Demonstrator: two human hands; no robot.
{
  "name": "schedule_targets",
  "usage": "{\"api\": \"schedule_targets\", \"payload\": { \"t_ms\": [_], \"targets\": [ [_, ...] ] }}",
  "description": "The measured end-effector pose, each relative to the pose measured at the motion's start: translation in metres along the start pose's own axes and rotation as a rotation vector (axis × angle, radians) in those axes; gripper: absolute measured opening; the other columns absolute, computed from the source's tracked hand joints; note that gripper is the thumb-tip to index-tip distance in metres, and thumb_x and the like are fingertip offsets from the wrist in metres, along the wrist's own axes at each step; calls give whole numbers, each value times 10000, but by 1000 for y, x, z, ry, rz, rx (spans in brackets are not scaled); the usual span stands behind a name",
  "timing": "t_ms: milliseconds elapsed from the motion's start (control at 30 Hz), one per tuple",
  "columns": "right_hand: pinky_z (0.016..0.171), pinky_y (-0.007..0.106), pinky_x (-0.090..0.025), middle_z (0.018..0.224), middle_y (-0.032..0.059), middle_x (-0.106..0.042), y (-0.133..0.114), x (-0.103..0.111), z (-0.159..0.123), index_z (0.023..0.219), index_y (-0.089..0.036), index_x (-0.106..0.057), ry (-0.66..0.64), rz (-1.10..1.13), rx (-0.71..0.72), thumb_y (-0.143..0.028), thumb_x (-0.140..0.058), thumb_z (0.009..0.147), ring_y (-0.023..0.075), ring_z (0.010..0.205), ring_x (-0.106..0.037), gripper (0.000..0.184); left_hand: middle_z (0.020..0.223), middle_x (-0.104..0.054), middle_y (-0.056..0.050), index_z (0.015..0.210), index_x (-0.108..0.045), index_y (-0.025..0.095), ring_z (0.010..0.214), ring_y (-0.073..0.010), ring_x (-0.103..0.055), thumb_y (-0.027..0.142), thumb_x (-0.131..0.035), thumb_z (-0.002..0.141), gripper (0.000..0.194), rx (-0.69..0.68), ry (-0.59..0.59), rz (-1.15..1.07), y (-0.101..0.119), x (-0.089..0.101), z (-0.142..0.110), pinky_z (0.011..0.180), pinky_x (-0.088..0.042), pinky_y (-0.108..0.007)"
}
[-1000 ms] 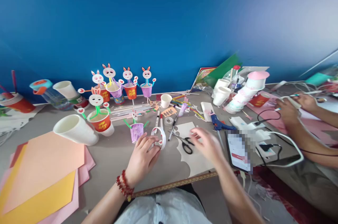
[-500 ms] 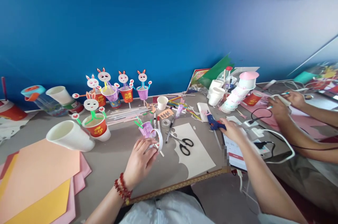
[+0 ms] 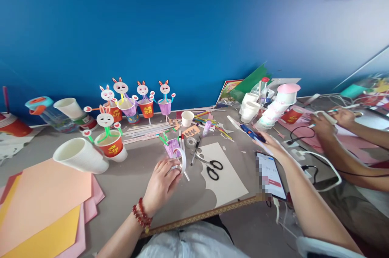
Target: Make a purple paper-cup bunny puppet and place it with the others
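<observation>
In the head view my left hand (image 3: 164, 177) is closed, its fingertips pinching a white ring-shaped piece (image 3: 182, 161) above the grey table. Just behind it is a purple-coloured paper cup (image 3: 172, 147) with green pipe cleaners; the hand partly hides how the two relate. A short white stick (image 3: 187, 176) pokes out below the ring. On the right, my right hand (image 3: 270, 144) grips a blue hot glue gun (image 3: 249, 131), with a white flat piece (image 3: 233, 122) close by its front. Black-handled scissors (image 3: 213, 169) lie on scalloped white paper (image 3: 226, 181) between my hands.
Rabbit-faced cup puppets (image 3: 112, 142) and stacked white cups (image 3: 80, 156) stand left, behind coloured paper sheets (image 3: 51, 197). Markers, tape (image 3: 191, 141) and sticks lie mid-table. A phone (image 3: 271, 175), white cables (image 3: 330, 189) and another person's hands (image 3: 323, 123) are at the right.
My right hand has raised the glue gun and turned it flatter, and the white piece near it is now tilted. More of the phone shows. My left hand barely moves.
</observation>
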State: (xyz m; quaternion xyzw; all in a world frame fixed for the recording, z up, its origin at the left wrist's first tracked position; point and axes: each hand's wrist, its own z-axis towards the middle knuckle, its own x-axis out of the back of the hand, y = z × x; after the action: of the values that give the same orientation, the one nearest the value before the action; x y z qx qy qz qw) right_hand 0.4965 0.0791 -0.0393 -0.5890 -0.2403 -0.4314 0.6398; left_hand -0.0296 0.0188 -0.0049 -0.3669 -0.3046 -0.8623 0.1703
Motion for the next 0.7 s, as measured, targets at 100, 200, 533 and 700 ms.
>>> {"api": "schedule_targets", "payload": {
  "t_ms": [100,200,533,700],
  "targets": [
    [912,454,-554,1186,114,-714,-2,-2,2,1098,-229,-649,-57,64,-11,-410,-634,722,349,1096,-663,417,1150,-665,-85,998,-603,205,1139,-237,-597,140,-534,951,105,-14,3,-3,0,1,1,1041,-438,-474],
    [914,483,-541,1103,104,-738,-4,-5,2,1015,-237,-680,-81,105,-48,-398,-664,689,365,1078,-661,365,1141,-669,-89,995,-607,206,1137,-242,-599,146,-530,951,106,-20,-3,-5,0,1,2,1026,-454,-469],
    [565,343,-584,588,15,-611,-27,0,12,715,-203,-615,-93,442,-268,-370,-582,741,169,458,-581,173,1136,-670,-91,962,-607,208,1128,-242,-606,160,-525,958,95,8,-19,-15,5,1,1,1029,-455,-484],
    [598,354,-607,601,23,-605,-39,4,4,731,-193,-596,-96,615,-304,-402,-562,775,139,423,-531,216,1122,-675,-87,950,-610,203,1111,-233,-616,161,-531,952,89,4,-9,-12,4,0,1,1000,-480,-451]
  ]
}}
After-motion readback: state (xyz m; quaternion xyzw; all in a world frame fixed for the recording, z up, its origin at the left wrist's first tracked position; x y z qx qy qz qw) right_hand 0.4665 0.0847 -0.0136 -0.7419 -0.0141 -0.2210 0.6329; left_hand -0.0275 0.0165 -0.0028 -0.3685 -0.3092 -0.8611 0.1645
